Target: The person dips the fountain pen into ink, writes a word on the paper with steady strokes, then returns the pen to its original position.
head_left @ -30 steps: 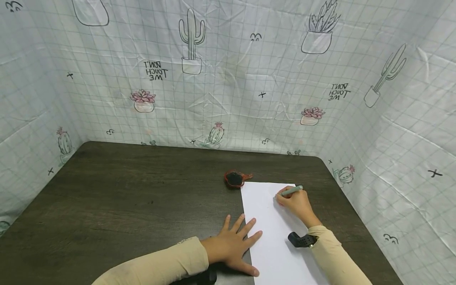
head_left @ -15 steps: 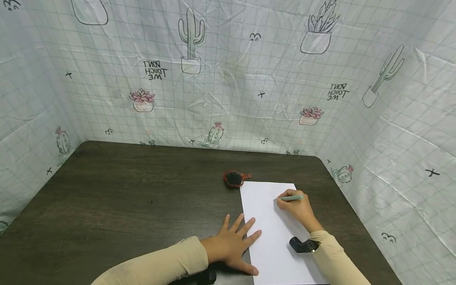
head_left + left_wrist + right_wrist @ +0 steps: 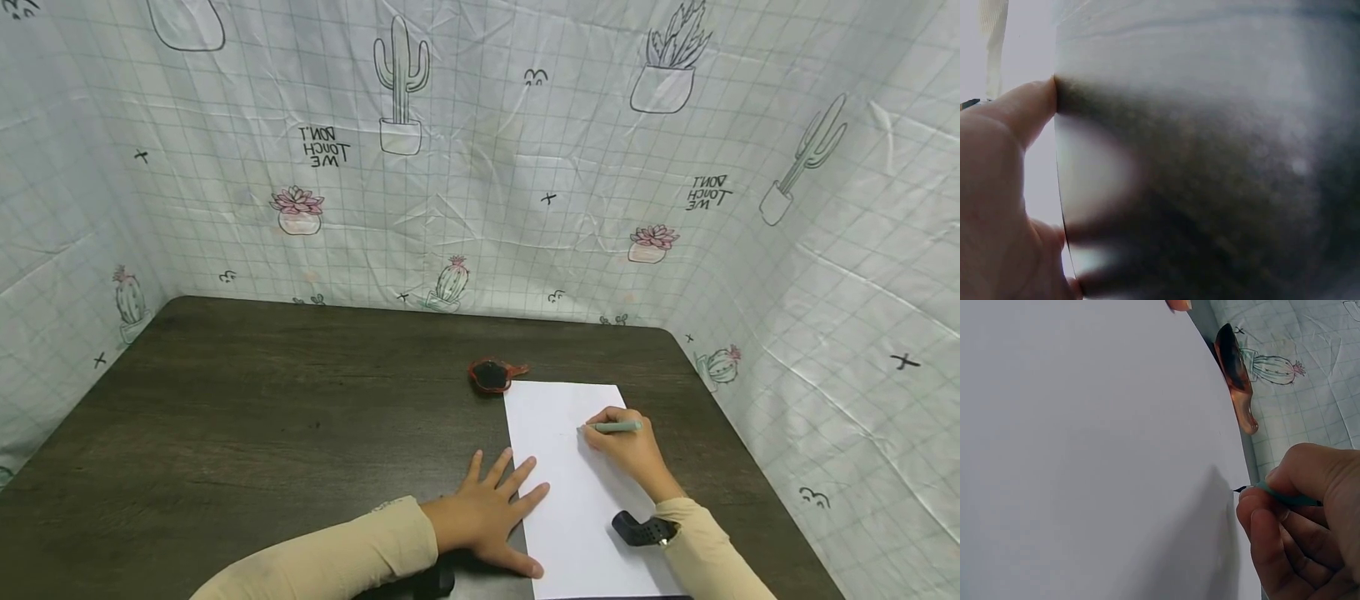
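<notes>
Right hand pinching the pen, tip down at the paper; left hand splayed over its left edge! Pen's likely light, stiff, best gripped low; paper on the desk could slide, so pin it.

The person shows two bare hands, the left hand and the right hand, and two cream fabric sleeves. There is one slim pale-green pen, one white rectangular sheet of paper, one orange-red object with a black middle and a short handle, and one dark-brown wood-grain table. One angular black device is at the right wrist, and one dark object, partly hidden, under the left. On the white gridded cloth, the head view shows two tall branching cacti, three round cacti with pink flowers, two pink potted succulents, two blocks of reversed black lettering and six black crosses.
</notes>
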Available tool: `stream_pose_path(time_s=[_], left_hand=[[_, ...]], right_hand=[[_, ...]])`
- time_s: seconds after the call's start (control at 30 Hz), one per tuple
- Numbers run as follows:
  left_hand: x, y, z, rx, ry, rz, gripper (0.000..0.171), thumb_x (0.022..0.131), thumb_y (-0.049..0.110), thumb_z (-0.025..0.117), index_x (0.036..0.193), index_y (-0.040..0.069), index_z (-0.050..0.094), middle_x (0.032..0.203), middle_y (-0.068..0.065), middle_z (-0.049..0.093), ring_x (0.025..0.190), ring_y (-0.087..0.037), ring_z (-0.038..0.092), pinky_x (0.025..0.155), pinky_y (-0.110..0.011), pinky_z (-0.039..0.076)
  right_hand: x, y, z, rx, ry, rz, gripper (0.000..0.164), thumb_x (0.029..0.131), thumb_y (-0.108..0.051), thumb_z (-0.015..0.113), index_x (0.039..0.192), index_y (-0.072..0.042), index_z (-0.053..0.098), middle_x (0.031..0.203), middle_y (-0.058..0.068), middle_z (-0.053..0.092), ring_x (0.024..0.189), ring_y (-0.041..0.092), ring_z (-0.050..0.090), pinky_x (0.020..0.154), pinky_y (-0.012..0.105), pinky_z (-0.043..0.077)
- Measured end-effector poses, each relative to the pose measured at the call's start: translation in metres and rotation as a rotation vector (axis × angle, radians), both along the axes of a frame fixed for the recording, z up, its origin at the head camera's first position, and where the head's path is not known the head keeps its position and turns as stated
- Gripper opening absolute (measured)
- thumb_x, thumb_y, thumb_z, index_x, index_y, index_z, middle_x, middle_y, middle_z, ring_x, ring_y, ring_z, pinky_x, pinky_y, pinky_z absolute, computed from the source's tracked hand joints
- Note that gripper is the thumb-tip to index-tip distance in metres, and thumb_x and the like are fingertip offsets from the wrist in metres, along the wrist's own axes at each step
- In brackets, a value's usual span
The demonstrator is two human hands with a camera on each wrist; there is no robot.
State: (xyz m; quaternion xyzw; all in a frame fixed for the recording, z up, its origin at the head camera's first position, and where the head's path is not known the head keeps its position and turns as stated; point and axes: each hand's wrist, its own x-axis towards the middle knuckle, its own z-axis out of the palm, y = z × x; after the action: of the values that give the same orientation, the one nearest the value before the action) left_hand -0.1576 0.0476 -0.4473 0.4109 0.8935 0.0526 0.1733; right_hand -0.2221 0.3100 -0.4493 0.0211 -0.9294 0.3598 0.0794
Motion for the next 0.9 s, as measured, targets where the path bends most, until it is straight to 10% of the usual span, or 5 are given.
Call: stream_pose_path(time_s=[0.9], left_hand=[[0.003,0.0,0.004,-0.011,0.024,0.003,0.095,0.077,0.081,0.047,0.154,0.036,0.013,0.162,-0.001,-0.001,0.147,-0.035,-0.002,0.111,-0.065,0.007]], right_hand=[[0.045,-0.014,0.002,0.002,-0.006,0.003,0.004,0.077,-0.006,0.072,0.075,-0.005,0.069,0.061,-0.003,0.064,0.05,0.008,0.051,0.049,0.023,0.044]])
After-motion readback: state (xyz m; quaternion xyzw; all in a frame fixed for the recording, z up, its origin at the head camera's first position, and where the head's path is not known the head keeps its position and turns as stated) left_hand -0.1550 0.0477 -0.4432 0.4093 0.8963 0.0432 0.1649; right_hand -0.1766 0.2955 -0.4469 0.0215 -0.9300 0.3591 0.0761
